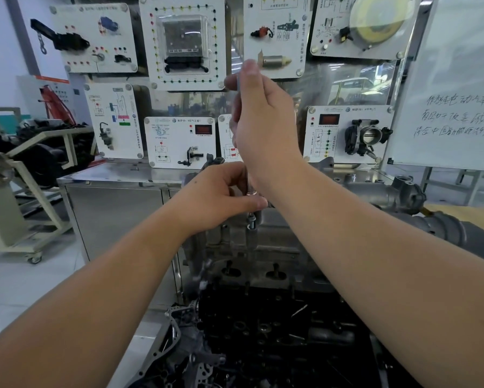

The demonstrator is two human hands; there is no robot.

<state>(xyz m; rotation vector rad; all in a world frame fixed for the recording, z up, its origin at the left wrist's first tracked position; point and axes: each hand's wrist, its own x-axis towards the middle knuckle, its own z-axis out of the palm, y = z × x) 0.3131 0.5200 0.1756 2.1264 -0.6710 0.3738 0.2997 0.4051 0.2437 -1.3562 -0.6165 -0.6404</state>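
A grey metal engine block [274, 247] stands in front of me, its dark lower part near the bottom of the view. A bolt with a washer [251, 221] sticks up from its top edge. A slim upright metal tool shaft [248, 180] stands over that bolt. My right hand [263, 121] grips the upper part of the shaft, thumb up. My left hand [221, 197] pinches the shaft's lower end just above the bolt. The tool's tip is hidden by my fingers.
Behind the engine stands a steel cabinet [114, 208] under a wall of white training panels [182, 43] with car parts. A whiteboard [453, 88] with handwriting is at the right. A cream-coloured engine stand [19, 197] on castors is at the left.
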